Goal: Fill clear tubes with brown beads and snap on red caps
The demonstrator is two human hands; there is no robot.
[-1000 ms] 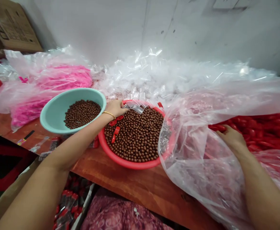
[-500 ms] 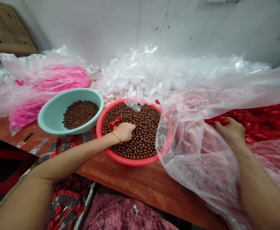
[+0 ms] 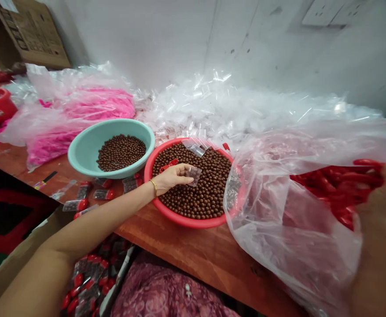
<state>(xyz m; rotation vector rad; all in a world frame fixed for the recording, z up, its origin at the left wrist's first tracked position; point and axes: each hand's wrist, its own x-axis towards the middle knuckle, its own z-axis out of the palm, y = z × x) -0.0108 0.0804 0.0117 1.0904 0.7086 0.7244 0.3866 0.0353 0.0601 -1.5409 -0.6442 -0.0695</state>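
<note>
My left hand (image 3: 173,178), with a gold bangle at the wrist, is closed on a small clear plastic case (image 3: 194,175) between thumb and fingers. It is over a red basin (image 3: 193,223) full of small glossy brown balls (image 3: 201,200). Beside its fingers a red plastic piece (image 3: 169,165) lies on the balls, and another clear case (image 3: 197,147) rests near the far rim. My right hand (image 3: 382,198) is at the right edge, smeared by motion, beside red plastic pieces (image 3: 341,180) in a large clear bag (image 3: 275,229). Its fingers cannot be made out.
A turquoise basin (image 3: 80,158) with brown balls stands left of the red one. Clear plastic cases (image 3: 212,103) are heaped along the wall. A bag of pink pieces (image 3: 100,103) is at back left. Filled red-capped cases (image 3: 90,273) fill a box below the table edge.
My left hand has risen from among the balls, and a clear case now shows in its fingers. My right hand has moved right, towards the picture's edge. The view has shifted slightly.
</note>
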